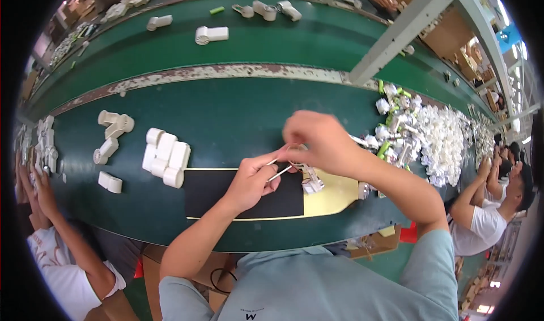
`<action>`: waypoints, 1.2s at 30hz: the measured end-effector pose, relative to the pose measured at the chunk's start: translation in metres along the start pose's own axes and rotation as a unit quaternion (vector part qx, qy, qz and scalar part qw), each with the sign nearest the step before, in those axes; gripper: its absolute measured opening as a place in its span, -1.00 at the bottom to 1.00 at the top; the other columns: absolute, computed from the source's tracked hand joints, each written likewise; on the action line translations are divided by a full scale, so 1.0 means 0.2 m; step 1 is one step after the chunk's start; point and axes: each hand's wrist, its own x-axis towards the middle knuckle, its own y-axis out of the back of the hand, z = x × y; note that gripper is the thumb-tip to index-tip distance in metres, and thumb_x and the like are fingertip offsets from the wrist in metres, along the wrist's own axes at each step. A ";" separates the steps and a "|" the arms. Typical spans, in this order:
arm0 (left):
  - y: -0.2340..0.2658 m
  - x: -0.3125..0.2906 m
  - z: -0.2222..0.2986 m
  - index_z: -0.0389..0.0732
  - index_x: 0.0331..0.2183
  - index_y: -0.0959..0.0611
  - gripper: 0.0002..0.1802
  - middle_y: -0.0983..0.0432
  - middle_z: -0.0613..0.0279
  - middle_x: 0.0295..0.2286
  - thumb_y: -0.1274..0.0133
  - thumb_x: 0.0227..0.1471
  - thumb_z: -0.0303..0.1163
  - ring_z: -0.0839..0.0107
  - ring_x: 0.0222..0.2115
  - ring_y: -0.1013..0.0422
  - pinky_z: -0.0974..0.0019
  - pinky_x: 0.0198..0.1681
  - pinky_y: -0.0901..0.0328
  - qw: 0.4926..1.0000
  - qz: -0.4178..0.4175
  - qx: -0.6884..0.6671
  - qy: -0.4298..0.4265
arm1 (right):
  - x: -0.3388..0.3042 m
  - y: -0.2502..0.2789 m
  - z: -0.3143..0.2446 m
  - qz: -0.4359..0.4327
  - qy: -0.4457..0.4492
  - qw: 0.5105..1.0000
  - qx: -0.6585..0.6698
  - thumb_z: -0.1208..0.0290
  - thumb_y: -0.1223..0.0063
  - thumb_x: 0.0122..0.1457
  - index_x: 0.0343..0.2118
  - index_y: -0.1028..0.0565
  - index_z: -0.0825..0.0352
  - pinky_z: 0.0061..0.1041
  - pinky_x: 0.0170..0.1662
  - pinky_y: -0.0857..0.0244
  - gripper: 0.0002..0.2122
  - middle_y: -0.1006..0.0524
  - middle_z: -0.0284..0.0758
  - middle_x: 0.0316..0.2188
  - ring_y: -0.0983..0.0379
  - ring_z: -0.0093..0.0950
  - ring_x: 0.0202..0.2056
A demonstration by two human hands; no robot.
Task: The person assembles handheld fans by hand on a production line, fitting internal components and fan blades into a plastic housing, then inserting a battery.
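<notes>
Over the black mat (243, 193) the left hand (252, 179) pinches tweezers (279, 173) and the right hand (317, 142) grips a small wired part (299, 163) — finished white housings (166, 156) left of it, a heap of loose parts (430, 139) beyond-right awaits.

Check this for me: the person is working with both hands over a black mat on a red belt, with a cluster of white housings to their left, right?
Not quite. The belt is dark green, not red, as the head view shows. The rest holds: the left hand and right hand meet over the black mat, and the cluster of white housings lies to the person's left.
</notes>
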 end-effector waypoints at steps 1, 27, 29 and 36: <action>0.02 -0.01 0.01 -0.26 0.29 -0.44 -0.45 -0.60 0.09 -0.18 0.19 0.30 -0.53 0.60 -0.53 -0.30 0.52 -0.55 -0.14 1.000 0.013 0.001 -0.009 | -0.04 0.04 -0.02 0.076 -0.062 0.991 0.095 0.42 -0.40 0.15 -0.37 -0.46 0.34 -0.55 -0.36 -0.33 -0.75 -0.46 -0.41 -0.46 -0.41 -0.59 -0.46; 0.03 -0.05 0.12 -0.30 0.31 -0.40 -0.46 -0.40 0.17 -0.03 0.06 0.34 -0.48 0.52 -0.43 -0.42 0.44 -0.38 -0.36 0.996 -0.043 -0.007 -0.083 | -0.47 -0.17 -0.20 0.209 -0.043 0.974 -0.070 0.61 -0.26 0.01 0.10 -0.50 0.45 -0.46 -0.22 -0.48 -0.50 -0.45 -0.10 -0.01 -0.54 -0.44 -0.28; 0.03 -0.06 0.08 -0.29 0.29 -0.43 -0.46 -0.39 0.18 -0.02 0.00 0.32 -0.46 0.51 -0.37 -0.44 0.44 -0.30 -0.38 0.995 -0.076 -0.007 -0.057 | -0.45 -0.10 -0.17 0.176 -0.005 0.983 -0.056 0.65 -0.24 0.03 0.12 -0.50 0.44 -0.46 -0.27 -0.46 -0.49 -0.42 -0.11 -0.01 -0.51 -0.47 -0.32; -0.06 -0.04 0.02 -0.31 0.02 -0.55 -0.61 -0.54 0.25 -0.17 -0.25 0.19 -0.46 0.55 -0.13 -0.47 0.40 -0.04 -0.38 0.989 -0.061 0.044 -0.130 | -0.24 0.11 -0.11 0.054 0.063 0.997 0.001 0.54 -0.22 0.18 0.01 -0.54 0.41 -0.33 -0.10 -0.38 -0.68 -0.56 -0.16 -0.02 -0.50 -0.25 -0.21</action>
